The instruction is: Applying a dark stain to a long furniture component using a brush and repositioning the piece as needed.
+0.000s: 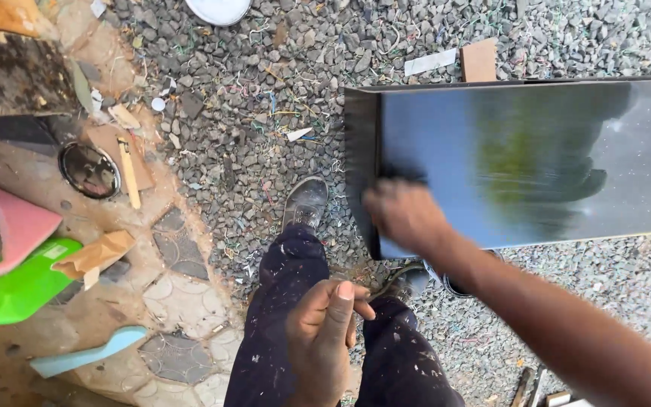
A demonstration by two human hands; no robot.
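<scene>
My right hand (pixel 404 215) is down on the glossy dark panel (pixel 529 158), pressing at its near left corner. It's blurred, so I can't tell whether the fingers are clamped on something or just flat against the surface. The panel lies over the grey gravel (pixel 265 98), long side running off to the right, its face mirror-bright with sky and a dark shape reflected in it.

My left hand (pixel 325 332) hangs low in front of my legs, fingers curled loosely in, thumb up, holding nothing that I can see. Below it are my dark, paint-flecked trousers (pixel 280 301) and one grey shoe (pixel 305 202) planted on the stones just beside the panel's corner.

Off to the left the ground turns to dirt and patterned paving (pixel 182 301). There's a round dark lid (pixel 89 170), a pink foam piece (pixel 16 226), a bright green sheet (pixel 16 290), scraps of cardboard (pixel 96 255), and a pale blue strip (pixel 88 354). A small brown board (pixel 479 60) lies past the panel's far edge.
</scene>
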